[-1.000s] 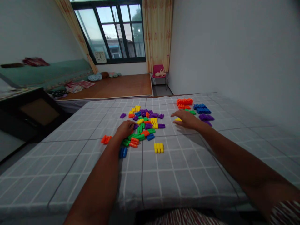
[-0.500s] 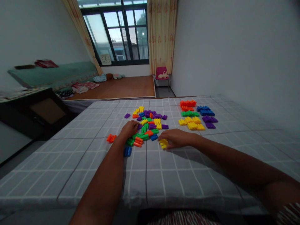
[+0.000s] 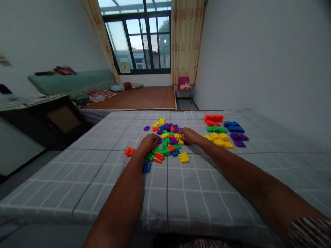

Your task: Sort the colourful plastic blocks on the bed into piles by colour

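Note:
A mixed pile of plastic building blocks (image 3: 165, 143) in green, orange, purple, yellow and blue lies on the checked cloth. At the pile's left edge is my left hand (image 3: 150, 142), its fingers curled together beside a purple block (image 3: 160, 141); what they hold, if anything, is hidden. From the right, my right hand (image 3: 189, 135) reaches to the pile, its fingers closed on a yellow block (image 3: 179, 136). Another yellow block (image 3: 183, 157) lies by itself in front of the pile, near a blue block (image 3: 176, 153).
At the right are groups sorted by colour: orange blocks (image 3: 214, 118), green blocks (image 3: 216, 129), yellow blocks (image 3: 220, 140), blue blocks (image 3: 234, 126) and purple blocks (image 3: 239, 139). Single orange (image 3: 129, 151) and blue blocks (image 3: 147, 167) lie left of and before the pile. A wall (image 3: 258, 62) borders the right.
My right hand has let go of the yellow block in front and moved forward to yellow blocks in the pile. My left hand stays at the pile's left edge. The view has shifted slightly.

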`<state>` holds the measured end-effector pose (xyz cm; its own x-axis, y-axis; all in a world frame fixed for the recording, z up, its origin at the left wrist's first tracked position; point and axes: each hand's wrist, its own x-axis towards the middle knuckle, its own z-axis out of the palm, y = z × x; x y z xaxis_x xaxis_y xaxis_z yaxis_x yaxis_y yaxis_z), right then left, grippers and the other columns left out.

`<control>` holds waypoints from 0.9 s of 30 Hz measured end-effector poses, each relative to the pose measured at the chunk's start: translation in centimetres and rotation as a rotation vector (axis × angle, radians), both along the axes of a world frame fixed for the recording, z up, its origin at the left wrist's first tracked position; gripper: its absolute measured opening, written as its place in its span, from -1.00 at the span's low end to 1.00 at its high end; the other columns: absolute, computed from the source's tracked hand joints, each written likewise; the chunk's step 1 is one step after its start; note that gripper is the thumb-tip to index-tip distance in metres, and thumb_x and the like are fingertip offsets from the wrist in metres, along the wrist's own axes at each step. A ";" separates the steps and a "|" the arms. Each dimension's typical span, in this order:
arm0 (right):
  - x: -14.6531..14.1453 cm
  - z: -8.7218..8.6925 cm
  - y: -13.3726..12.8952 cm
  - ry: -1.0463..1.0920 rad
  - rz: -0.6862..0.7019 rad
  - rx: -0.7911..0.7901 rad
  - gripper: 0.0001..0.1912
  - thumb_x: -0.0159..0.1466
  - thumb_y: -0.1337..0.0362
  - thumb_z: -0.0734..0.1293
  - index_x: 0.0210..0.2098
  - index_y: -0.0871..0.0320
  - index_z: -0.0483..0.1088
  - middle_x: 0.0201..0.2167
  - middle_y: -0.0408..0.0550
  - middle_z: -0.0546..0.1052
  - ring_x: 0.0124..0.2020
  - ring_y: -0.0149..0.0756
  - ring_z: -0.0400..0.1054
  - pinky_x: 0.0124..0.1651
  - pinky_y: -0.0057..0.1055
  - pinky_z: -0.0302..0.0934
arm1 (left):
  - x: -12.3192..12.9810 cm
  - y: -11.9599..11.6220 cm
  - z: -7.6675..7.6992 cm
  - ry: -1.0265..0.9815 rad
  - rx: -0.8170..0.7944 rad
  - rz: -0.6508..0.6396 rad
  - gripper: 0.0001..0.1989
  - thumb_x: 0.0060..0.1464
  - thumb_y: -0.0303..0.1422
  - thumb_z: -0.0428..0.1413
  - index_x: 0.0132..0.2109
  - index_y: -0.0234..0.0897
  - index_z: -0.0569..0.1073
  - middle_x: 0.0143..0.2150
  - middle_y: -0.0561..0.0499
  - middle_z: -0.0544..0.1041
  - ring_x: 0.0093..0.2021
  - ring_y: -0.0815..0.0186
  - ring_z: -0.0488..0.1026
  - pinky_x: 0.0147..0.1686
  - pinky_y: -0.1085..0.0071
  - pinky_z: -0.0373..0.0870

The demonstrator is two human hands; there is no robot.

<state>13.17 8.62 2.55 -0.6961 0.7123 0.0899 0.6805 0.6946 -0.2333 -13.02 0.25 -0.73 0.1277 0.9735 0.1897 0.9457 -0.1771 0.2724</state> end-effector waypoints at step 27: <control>0.0 -1.7 -1.3 0.404 0.177 -0.018 -0.84 0.24 0.33 0.30 -0.20 0.13 0.49 -0.23 -0.03 0.59 -0.29 -0.30 0.45 -0.19 -0.37 0.29 | 2.4 -0.4 0.3 -0.077 0.064 0.123 -0.71 0.19 -0.29 0.04 -0.01 -0.19 0.54 0.01 -0.10 0.56 0.05 0.18 0.45 0.03 0.33 0.35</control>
<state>13.22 7.28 0.82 -0.7191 0.5892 0.3684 0.4032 0.7856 -0.4694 -10.59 -0.10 -0.38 -0.0091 0.9665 0.2566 0.9380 -0.0806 0.3371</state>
